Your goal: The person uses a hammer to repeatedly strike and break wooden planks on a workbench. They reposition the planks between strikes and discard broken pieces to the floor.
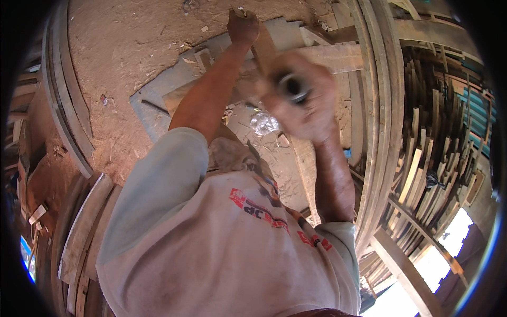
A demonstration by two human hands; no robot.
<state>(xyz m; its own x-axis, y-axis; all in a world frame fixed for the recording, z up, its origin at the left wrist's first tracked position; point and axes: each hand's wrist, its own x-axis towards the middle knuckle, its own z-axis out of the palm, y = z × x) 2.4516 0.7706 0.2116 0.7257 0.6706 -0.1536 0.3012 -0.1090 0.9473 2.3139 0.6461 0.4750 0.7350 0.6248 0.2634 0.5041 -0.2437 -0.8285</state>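
Note:
My left arm stretches far forward, and my left hand [243, 27] is closed at the edge of a brown wooden board [264, 46]. What its fingers grip is too small to make out. Nearer to me, my right hand [303, 100] is raised and blurred by motion. It is wrapped round a tool handle [293, 87] that points its round, dark, metal-rimmed end up at me; the tool's other end is hidden behind the hand. Beneath my arms, a crumpled clear plastic piece [264, 123] lies on the ground among wood scraps.
A grey sheet [153, 95] with a dark bar [155, 107] on it covers part of the dirt ground. Long curved-looking beams [383, 105] run along my right side, with many upright timber strips [422, 153] beyond. More planks [87, 227] lie at left.

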